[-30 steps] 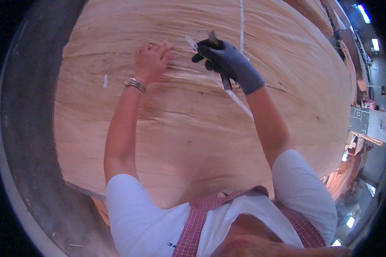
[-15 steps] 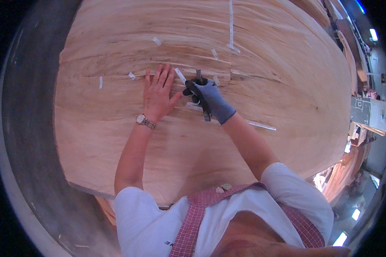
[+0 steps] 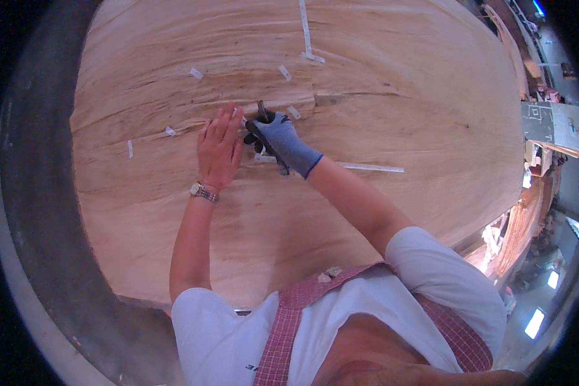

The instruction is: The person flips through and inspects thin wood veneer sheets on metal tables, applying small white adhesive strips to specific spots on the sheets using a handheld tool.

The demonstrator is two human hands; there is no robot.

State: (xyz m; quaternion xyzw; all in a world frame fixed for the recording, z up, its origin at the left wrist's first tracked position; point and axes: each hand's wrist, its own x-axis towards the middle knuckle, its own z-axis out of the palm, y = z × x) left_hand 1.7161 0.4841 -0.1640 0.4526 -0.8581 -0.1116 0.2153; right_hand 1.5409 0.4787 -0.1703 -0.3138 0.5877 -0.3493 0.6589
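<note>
A large sheet of wood veneer (image 3: 341,212) lies in front of me, with cracks and dark streaks along its grain. My left hand (image 3: 220,151), bare and with a watch (image 3: 203,191) at the wrist, rests flat on it, fingers stretched out. Its fingertips partly cover a white tape strip (image 3: 239,116). Close beside it, my right hand (image 3: 286,143) wears a grey-blue glove with dark fingers. It is closed around a dark, narrow hand tool (image 3: 262,110), whose kind I cannot make out. Another short tape piece (image 3: 294,112) sits just right of this hand.
Several more short white tape pieces (image 3: 196,74) are scattered over the veneer. A long tape strip (image 3: 373,168) runs rightward from below my right hand, and another (image 3: 305,29) extends toward the far edge. Beyond the right edge stand a grey panel (image 3: 538,122) and stacked wood sheets (image 3: 516,238).
The view has shifted, so the veneer appears further left. My left fingers now cover most of the tape strip that lay exposed between my hands, and the hands are closer together.
</note>
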